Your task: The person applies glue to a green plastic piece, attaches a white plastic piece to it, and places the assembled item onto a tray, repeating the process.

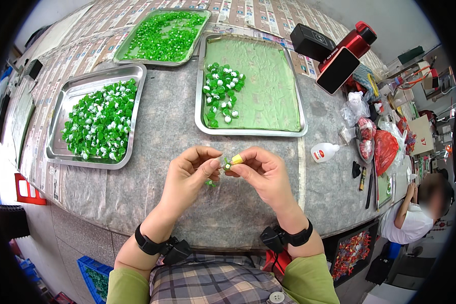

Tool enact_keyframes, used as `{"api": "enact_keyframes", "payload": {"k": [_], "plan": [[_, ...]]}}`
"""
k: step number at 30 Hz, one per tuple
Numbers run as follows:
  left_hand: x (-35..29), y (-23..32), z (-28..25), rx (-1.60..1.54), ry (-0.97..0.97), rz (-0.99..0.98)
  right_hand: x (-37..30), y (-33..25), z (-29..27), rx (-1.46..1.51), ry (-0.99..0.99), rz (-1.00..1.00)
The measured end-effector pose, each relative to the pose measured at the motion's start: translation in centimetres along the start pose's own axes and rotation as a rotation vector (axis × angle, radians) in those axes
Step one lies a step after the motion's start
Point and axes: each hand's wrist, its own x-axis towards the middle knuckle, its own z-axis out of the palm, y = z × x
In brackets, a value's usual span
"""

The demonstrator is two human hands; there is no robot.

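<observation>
My left hand [190, 171] and my right hand [264, 171] meet over the near middle of the table, both closed in a pinch. Between their fingertips is a small green-and-white plastic piece [227, 165], partly hidden by the fingers. A yellow wrap [236, 159] covers a fingertip of my right hand. Just below my left fingers, another small green piece [210, 183] shows against the grey table cover. Beyond my hands stands a metal tray [248, 133] lined with green cloth, holding green pieces with white balls at its left side.
At left, a metal tray [53, 144] holds a heap of green-and-white pieces; a farther tray [207, 17] holds green ones. To the right are a white squeeze bottle [324, 152], a phone [338, 71], a red flask [357, 40] and plastic bags [385, 152]. A person [410, 218] sits at far right.
</observation>
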Motion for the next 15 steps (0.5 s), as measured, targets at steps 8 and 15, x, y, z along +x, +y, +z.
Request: {"api": "enact_keyframes", "payload": {"k": [8, 15], "plan": [[0.1, -0.7, -0.3, -0.332, -0.032, -0.164, -0.2, -2.1, -0.5, -0.555, 0.046, -0.365], [0.2, 0.1, -0.3, -0.443, 0.074, -0.105, -3.7, -4.9, -11.0, -0.392, 1.010, -0.747]]}}
